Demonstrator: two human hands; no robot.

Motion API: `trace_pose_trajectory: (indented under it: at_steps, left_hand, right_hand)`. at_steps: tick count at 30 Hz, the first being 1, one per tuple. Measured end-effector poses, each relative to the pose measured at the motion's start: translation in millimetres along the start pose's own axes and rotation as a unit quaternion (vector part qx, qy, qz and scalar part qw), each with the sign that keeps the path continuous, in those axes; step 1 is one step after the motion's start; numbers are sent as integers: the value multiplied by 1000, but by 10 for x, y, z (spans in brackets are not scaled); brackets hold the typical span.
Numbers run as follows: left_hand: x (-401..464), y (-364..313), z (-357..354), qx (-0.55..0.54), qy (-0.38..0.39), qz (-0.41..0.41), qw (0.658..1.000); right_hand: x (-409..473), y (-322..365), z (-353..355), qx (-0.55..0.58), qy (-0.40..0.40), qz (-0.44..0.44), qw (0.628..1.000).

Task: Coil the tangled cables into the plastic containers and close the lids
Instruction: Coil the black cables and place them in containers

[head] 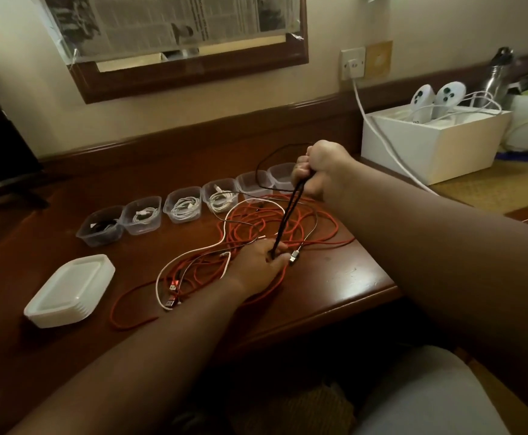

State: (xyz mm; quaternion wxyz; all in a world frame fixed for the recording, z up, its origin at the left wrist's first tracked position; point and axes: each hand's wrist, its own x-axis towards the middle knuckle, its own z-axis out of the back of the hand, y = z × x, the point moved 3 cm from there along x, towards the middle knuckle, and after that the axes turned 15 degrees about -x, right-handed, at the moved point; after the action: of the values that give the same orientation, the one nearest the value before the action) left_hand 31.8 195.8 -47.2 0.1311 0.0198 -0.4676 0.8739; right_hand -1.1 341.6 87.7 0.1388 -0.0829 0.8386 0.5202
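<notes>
A dark wooden desk (334, 296) carries everything. On it sprawls a tangle of red cable (256, 221), threaded with a white cable (193, 255), lying beneath and between the two hands. To the left of the left fingers sits a stack of white lids (68, 291). Beyond the tangle, a row of six clear plastic containers (182, 208) runs away leftward from the right fingers, the four at the left holding coiled cables, the two just behind the right hand seemingly bare. The right hand (322, 172), raised, curls tightly round doubled strands of a black cable (284, 215), whose loop arcs over the nearest containers. The left hand (261, 265), low on the tangle, pinches the same black strands at their lower end.
</notes>
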Motion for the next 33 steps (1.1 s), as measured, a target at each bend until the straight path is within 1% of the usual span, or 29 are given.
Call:
trace_pose_trajectory:
  at_steps: [2, 4, 7, 10, 13, 14, 15, 16, 18, 20, 21, 23, 24, 26, 28, 29, 31, 33]
  left_hand:
    - [51, 50, 61, -38, -14, 21, 999]
    - [67, 86, 124, -83, -5, 57, 995]
    - [56, 56, 249, -113, 5, 68, 991]
    - [44, -81, 395, -172, 8, 71, 983]
    - [0, -232, 580, -231, -14, 66, 971]
    - [-23, -294, 649, -235, -21, 61, 970]
    - [-53, -365, 724, -232, -31, 54, 971]
    - [-86, -435, 812, -225, -46, 43, 972]
    - [-182, -604, 995, -225, -84, 8, 971]
    - [-301, -789, 1178, -212, -96, -31, 972]
    - [-370, -900, 1261, -195, -92, -49, 975]
    - [-514, -1131, 1404, -166, -71, -72, 981]
    - [-579, -1233, 1468, -169, -50, -72, 982]
    - [-709, -1419, 1543, -219, 28, -47, 974]
    - [-827, -1552, 1588, -225, 87, -22, 970]
    - [-878, -1593, 1598, -215, 103, -7, 971]
    - [-971, -1633, 1584, -207, 139, 35, 968]
    - [-1074, -1622, 1526, -215, 188, 86, 954]
  right_hand:
    - [30, -18, 57, 4, -9, -5, 1000]
    - [33, -25, 113, -9, -18, -7, 1000]
    - [11, -9, 148, -56, -14, 1, 998]
    - [-34, 45, 116, -147, -9, 25, 989]
    - [-133, 125, 46, -272, 4, 63, 960]
    - [-177, 152, 29, -331, 3, 73, 941]
    - [-223, 181, 12, -398, 1, 84, 914]
    - [-274, 209, -2, -468, 2, 94, 879]
    - [-381, 256, -19, -608, 23, 103, 787]
    - [-485, 286, -28, -710, 59, 97, 695]
    - [-535, 293, -25, -742, 78, 84, 660]
    - [-651, 269, -8, -785, 129, 35, 605]
    - [-715, 242, 1, -799, 160, 6, 580]
    - [-826, 170, 25, -819, 207, -40, 533]
    - [-898, 98, 41, -835, 212, -58, 505]
    - [-922, 72, 36, -840, 200, -45, 502]
    - [-949, 41, 5, -840, 169, 7, 515]
    - [-977, 20, -27, -821, 154, 55, 546]
